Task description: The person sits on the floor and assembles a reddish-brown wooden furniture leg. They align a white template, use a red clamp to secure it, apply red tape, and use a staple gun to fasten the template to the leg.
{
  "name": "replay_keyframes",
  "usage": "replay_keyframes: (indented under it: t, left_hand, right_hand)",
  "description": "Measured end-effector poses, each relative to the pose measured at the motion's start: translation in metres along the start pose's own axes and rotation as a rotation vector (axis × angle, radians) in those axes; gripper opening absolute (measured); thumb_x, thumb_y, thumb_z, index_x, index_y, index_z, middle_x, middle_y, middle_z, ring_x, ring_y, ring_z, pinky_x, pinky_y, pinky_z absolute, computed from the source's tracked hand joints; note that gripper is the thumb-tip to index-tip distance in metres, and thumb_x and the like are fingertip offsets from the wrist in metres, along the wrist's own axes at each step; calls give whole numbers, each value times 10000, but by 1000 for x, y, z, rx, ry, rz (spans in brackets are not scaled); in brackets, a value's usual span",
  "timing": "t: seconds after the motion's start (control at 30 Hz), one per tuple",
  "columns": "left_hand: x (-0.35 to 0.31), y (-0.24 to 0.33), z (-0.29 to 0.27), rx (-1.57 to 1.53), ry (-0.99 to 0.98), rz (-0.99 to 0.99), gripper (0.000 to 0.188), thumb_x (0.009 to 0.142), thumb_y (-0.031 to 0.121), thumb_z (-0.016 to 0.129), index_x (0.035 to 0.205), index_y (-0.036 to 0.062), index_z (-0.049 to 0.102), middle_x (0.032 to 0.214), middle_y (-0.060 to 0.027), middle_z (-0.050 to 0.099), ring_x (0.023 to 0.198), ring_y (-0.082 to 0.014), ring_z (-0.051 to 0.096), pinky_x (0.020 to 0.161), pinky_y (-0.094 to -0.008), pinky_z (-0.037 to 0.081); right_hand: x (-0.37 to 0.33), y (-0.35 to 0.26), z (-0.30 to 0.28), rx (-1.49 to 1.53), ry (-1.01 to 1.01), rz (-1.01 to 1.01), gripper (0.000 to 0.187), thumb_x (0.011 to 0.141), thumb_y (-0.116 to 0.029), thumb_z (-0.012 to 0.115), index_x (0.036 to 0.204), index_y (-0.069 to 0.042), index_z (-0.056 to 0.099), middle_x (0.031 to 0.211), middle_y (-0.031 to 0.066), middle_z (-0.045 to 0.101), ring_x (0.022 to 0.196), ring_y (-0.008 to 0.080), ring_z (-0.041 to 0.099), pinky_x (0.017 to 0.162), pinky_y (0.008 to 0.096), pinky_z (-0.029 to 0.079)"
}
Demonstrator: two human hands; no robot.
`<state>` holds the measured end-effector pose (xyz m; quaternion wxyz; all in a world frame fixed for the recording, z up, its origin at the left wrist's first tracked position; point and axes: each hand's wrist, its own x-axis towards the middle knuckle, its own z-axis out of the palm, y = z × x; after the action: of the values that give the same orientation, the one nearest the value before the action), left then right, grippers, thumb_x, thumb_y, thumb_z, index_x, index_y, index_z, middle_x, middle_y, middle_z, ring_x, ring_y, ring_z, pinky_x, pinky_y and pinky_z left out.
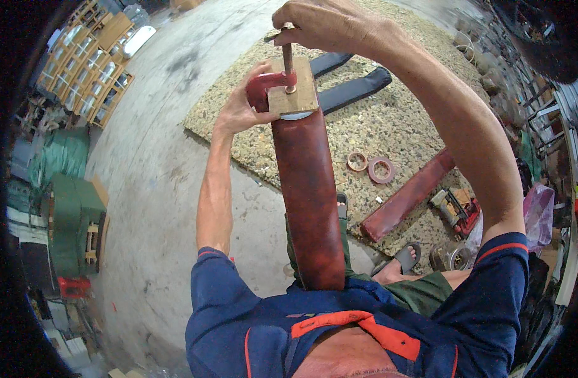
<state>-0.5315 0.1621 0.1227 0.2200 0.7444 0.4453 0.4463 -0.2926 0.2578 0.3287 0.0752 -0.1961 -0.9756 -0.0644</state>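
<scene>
A long, padded piece covered in red-brown leather [306, 195] stretches from my lap away from me. At its far end lies a square wooden block [305, 99], with a thin white edge [296, 116] showing beneath. The screw of a red C-clamp [264, 85] bears down on that block. My left hand [237, 106] wraps around the clamp's frame, its thumb along the block's near left corner. Above, my right hand [320, 24] has its fingers closed around the small crossbar at the top of the screw. The clamp's lower jaw is hidden.
A speckled foam slab [238, 135] bears two dark padded strips [355, 90], two tape rolls [381, 170], another red-brown padded piece [409, 196] and a red-and-black staple gun [460, 211]. Stacked wooden frames [90, 69] and a green padded piece [75, 217] stand left; clutter lines the right.
</scene>
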Motion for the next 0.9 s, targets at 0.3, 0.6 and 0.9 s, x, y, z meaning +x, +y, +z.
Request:
replay_keyframes:
  t: [0.3, 0.6, 0.9]
  left_hand:
    - [4, -8, 6, -293, -62, -54, 1155, 696, 22, 950, 1654, 140, 316, 1509, -120, 592, 1387, -256, 570, 1169, -446, 481]
    - [-6, 5, -2, -318, -13, -245, 848, 839, 20, 861, 1579, 53, 447, 1474, -95, 626, 1347, -209, 593, 1103, -407, 523]
    - [-6, -14, 4, -265, 98, -208, 332, 959, 102, 778, 1285, 48, 747, 1323, -25, 677, 1156, -136, 674, 881, -320, 595]
  right_hand:
    - [30, -11, 16, 440, -26, 158, 393, 850, -196, 704, 1205, -40, 767, 841, 138, 780, 705, 245, 751, 607, 366, 602]
    - [5, -7, 10, 585, -117, 0, 643, 662, -186, 825, 1258, 22, 707, 850, 162, 762, 817, 278, 759, 608, 401, 610]
    - [-15, -33, 10, 200, 116, -228, 289, 845, -162, 757, 1043, 44, 719, 978, 208, 782, 884, 325, 767, 785, 429, 608]
